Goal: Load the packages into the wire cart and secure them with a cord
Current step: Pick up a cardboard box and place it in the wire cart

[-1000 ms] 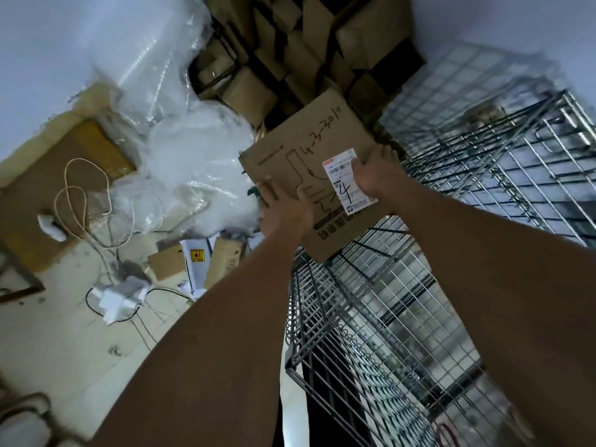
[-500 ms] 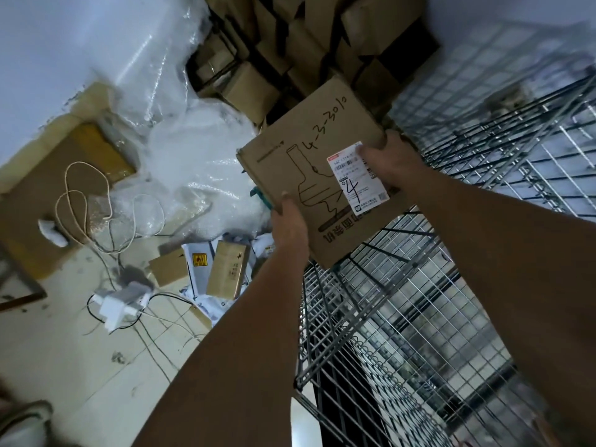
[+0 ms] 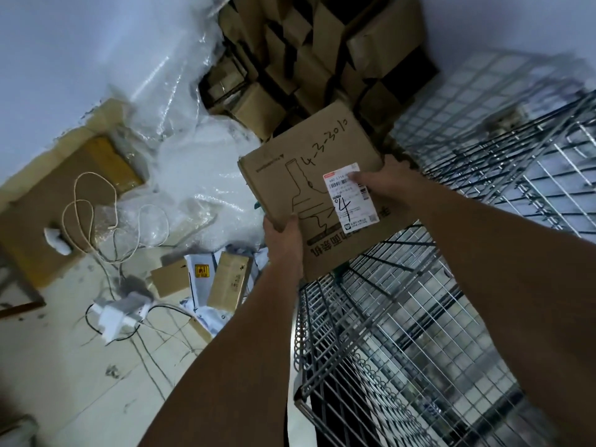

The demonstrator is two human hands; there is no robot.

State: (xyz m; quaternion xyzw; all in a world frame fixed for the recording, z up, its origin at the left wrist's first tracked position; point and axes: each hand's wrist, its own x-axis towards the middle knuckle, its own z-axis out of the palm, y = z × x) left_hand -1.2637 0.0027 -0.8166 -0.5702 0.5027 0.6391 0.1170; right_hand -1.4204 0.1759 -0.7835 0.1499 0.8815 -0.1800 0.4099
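I hold a flat brown cardboard box (image 3: 290,175) with a white shipping label, a handwritten "4" and "4-3-3010" on top. My left hand (image 3: 283,240) grips its near left edge. My right hand (image 3: 383,185) clasps its right side, thumb on the label. The box hangs tilted over the far left corner of the wire cart (image 3: 403,333), a grey mesh cage that fills the right half of the view. A pale cord (image 3: 87,214) lies looped on the floor at the left, over a cardboard sheet.
Small packages (image 3: 227,282) and envelopes lie on the floor left of the cart. Clear plastic wrap (image 3: 200,162) is heaped behind them. Stacked cartons (image 3: 309,59) fill the far corner. A white power adapter (image 3: 117,314) with dark cables lies on the tiles.
The box has risen and swung right, over the cart's corner. My left hand has slid from the top face to the near left edge. My right thumb now rests on the label.
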